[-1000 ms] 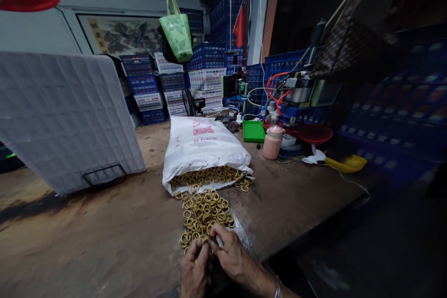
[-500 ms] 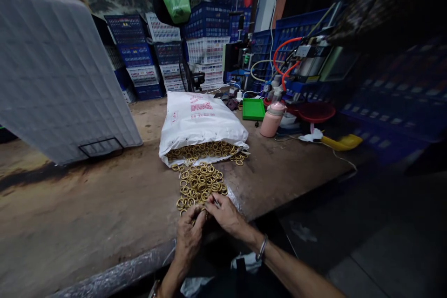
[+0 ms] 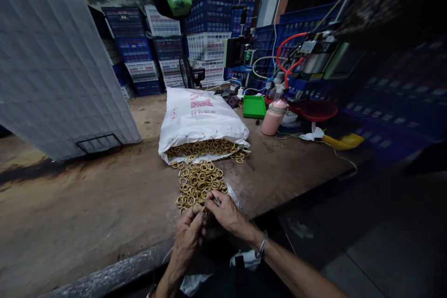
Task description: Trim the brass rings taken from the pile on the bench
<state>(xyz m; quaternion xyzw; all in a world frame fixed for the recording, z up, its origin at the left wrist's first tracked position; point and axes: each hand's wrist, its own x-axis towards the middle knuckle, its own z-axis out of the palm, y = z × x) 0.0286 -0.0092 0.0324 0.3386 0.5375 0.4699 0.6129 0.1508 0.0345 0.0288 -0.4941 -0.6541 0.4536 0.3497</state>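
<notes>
My left hand (image 3: pixel 190 228) is closed in a pinch on a brass-coloured ring (image 3: pixel 204 209) at the table's front edge. Close beside it, my right hand (image 3: pixel 223 208) is closed around a thin grey metal tool (image 3: pixel 215 200); its exact kind is too small to tell. The tool's tip end is hidden by the fingers, near the ring. Just beyond both hands lies a loose pile of brass-coloured rings (image 3: pixel 200 179). Behind the pile, a white woven sack (image 3: pixel 202 121) lies on its side, its mouth toward me and full of the same rings.
A white padded panel (image 3: pixel 66 70) stands at the left on the wooden table (image 3: pixel 104 209). To the right are a pink bottle (image 3: pixel 273 118), a green tray (image 3: pixel 254 107), a red dish (image 3: pixel 318 110) and a yellow scoop-like piece (image 3: pixel 344 141). Stacked crates (image 3: pixel 131 49) line the back.
My left hand has turned slightly and its fingers have shifted around the ring. My right hand stays nearly in place with the tool. The view has tilted a little.
</notes>
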